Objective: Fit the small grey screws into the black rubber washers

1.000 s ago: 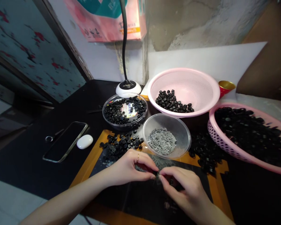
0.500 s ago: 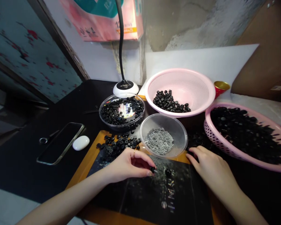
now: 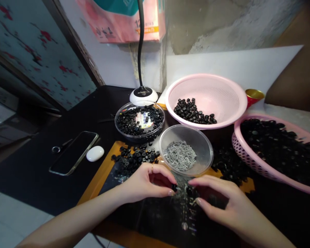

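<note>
My left hand (image 3: 151, 182) is closed in a pinch on a small black plastic part (image 3: 174, 187); a bit of metal seems to show at its right side. My right hand (image 3: 219, 196) is just to the right of it, thumb and forefinger apart. A second black part (image 3: 189, 189) is by the right fingertips, seemingly on the dark mat (image 3: 155, 217). Behind the hands stands a clear plastic bowl (image 3: 206, 151) of silver screws (image 3: 181, 155). Loose black perforated pieces (image 3: 134, 158) lie in a heap beyond my left hand.
A clear round tray (image 3: 139, 135) of black pieces sits behind the heap. Two pink baskets (image 3: 232, 100) with black parts stand at the back and right. More black parts (image 3: 229, 165) lie beside the bowl. Left: a phone (image 3: 73, 153), a white oval object (image 3: 95, 153); behind, a lamp (image 3: 143, 95).
My right hand has come from the black parts by the right basket to beside my left hand, its fingers now apart. The left hand keeps its pinch. The view has shifted slightly.
</note>
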Available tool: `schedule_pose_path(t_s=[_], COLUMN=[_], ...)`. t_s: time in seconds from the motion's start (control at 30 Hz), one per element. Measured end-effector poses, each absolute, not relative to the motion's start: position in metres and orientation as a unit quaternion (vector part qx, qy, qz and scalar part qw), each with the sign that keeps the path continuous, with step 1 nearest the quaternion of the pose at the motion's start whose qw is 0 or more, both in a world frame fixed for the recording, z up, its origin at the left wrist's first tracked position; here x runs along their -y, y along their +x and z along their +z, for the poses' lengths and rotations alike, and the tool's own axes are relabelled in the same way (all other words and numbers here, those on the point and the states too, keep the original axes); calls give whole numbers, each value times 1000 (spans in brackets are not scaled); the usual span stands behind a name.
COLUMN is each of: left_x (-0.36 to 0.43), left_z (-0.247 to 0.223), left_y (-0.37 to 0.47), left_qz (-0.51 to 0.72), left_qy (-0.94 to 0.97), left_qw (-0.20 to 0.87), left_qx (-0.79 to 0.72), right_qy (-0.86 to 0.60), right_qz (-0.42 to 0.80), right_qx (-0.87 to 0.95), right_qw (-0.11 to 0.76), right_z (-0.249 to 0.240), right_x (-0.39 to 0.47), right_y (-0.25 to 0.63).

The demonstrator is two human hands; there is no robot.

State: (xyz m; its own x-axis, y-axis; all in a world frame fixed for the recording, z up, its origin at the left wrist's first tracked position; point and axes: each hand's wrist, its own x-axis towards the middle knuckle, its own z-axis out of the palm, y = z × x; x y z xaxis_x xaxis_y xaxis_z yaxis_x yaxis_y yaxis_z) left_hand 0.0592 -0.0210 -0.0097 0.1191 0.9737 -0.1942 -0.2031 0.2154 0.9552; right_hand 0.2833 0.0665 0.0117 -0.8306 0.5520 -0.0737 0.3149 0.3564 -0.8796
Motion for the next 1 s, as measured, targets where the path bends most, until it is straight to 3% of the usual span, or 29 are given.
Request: schedule_pose_path(t_s=[0.23, 0.37, 0.73, 1.0], left_x=[25, 26, 27, 27], left_z=[-6, -3, -1, 3], left_y=[60, 59, 61, 61], left_qz=[497, 496, 493, 474], left_qy=[456, 508, 609, 661], left_qw=[575, 537, 415, 382], left_qx=[-463, -456, -464, -439], right_qy=[-317, -337, -372, -333], right_qz=[657, 698, 648, 634], right_qx=[664, 615, 628, 655], right_qw=[162, 145, 216, 241], right_z=[12, 6, -3, -5], right_x=[-49, -50, -36, -35], right_y=[276, 274, 267, 264])
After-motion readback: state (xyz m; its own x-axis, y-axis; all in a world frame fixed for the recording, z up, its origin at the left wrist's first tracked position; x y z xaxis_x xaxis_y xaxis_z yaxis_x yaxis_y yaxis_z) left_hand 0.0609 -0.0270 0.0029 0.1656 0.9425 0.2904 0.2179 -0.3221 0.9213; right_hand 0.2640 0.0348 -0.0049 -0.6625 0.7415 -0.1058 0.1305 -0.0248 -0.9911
